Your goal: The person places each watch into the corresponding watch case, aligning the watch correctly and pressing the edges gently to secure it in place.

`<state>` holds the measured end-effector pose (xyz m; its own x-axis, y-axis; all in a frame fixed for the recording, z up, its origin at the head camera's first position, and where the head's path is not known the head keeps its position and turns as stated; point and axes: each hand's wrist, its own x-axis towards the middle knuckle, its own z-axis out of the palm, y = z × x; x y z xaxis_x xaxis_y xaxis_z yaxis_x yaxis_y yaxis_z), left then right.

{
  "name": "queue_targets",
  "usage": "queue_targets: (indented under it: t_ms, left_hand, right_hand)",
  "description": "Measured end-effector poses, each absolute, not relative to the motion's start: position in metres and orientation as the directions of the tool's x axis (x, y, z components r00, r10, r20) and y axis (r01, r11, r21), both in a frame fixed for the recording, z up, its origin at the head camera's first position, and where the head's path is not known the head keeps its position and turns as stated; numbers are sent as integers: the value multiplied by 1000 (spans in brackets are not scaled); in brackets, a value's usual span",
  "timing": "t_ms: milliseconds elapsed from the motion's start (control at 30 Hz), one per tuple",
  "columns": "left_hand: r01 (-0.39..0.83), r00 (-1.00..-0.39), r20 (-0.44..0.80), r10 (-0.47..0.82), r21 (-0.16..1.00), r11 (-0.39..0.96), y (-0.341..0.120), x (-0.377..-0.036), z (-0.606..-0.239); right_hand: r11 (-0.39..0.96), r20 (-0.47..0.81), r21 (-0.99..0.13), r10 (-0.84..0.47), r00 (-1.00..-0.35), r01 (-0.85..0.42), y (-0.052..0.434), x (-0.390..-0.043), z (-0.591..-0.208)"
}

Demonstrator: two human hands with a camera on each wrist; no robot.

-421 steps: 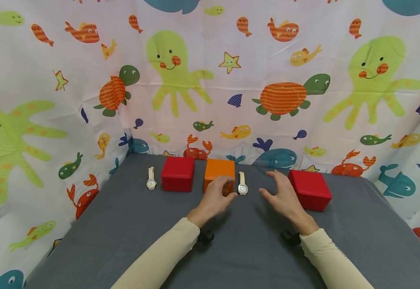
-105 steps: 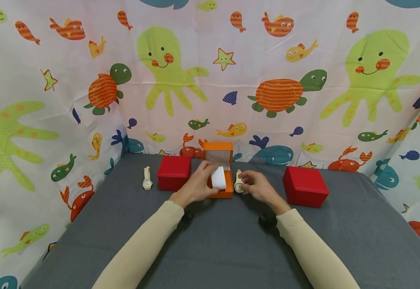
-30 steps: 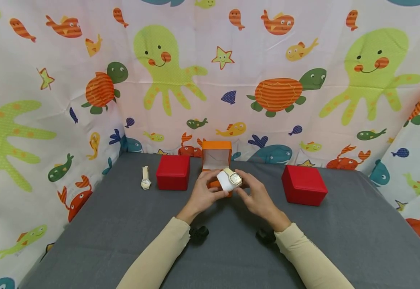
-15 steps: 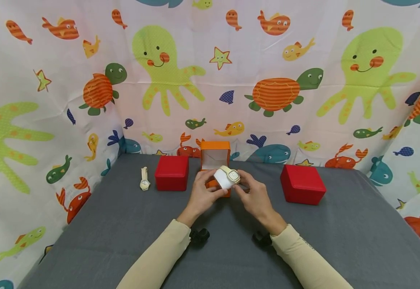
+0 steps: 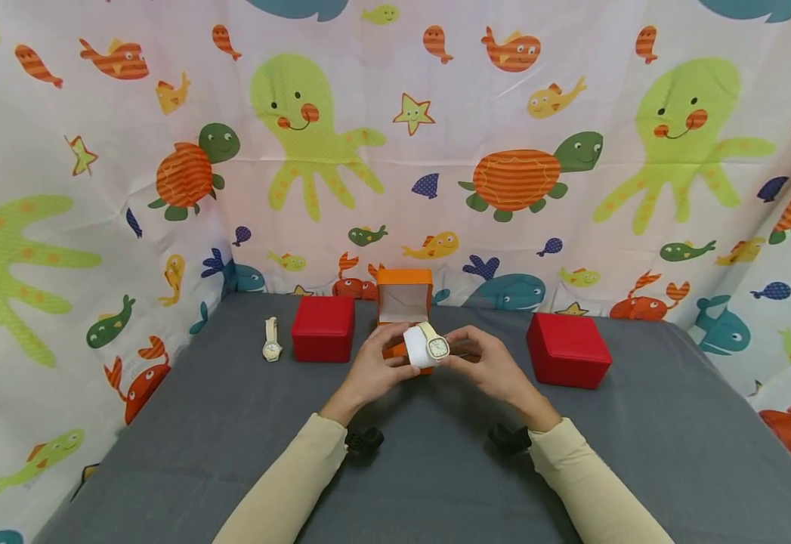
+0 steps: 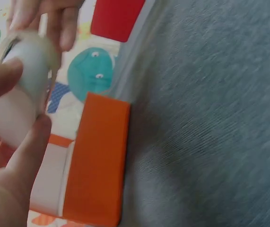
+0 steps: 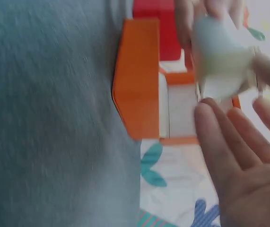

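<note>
My left hand [image 5: 373,372] holds a white watch cushion [image 5: 417,347] between thumb and fingers, just above the opened orange box [image 5: 405,276]. A cream-strapped wristwatch [image 5: 438,347] lies over the cushion's right end, its square face toward me. With thumb and fingertips my right hand [image 5: 486,366] pinches the watch at its right side. In the right wrist view the strap [image 7: 227,64] wraps round the cushion [image 7: 215,35], somewhat blurred. The left wrist view shows the left thumb [image 6: 2,78] on the cushion [image 6: 19,104]. Both hands hide part of the box's lower half.
A red box [image 5: 323,329] stands shut left of the orange one, and another red box [image 5: 567,350] to the right. A second watch [image 5: 272,340] lies at the far left on the grey cloth [image 5: 232,438]. Behind hangs a printed sea-animal curtain [image 5: 395,166].
Since the first frame the orange box has been opened, its cushion lifted out and the nearby watch picked up onto it. Over the last half second, the cushion has turned and dipped slightly.
</note>
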<state>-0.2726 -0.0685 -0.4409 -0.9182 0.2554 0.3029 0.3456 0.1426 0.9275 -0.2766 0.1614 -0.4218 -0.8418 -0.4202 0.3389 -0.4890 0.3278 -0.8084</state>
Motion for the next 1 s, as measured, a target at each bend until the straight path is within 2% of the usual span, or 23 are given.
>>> queue_targets:
  t_ms: [133, 267, 533, 1000]
  left_hand:
    - [324, -897, 265, 354, 939, 118, -74, -273, -435]
    - [305, -882, 237, 408, 946, 109, -78, -273, -432]
    - [259, -875, 180, 449, 959, 119, -79, -271, -422]
    - [258, -885, 182, 429, 958, 127, -73, -271, -425]
  right_hand:
    - [277, 211, -873, -525, -825, -400, 170, -283, -419]
    - [256, 174, -886, -589, -789, -386, 172, -283, -416]
    - [191, 182, -905, -635, -750, -381, 178, -288, -421]
    - [112, 208, -929, -631, -748, -353, 174, -290, -426]
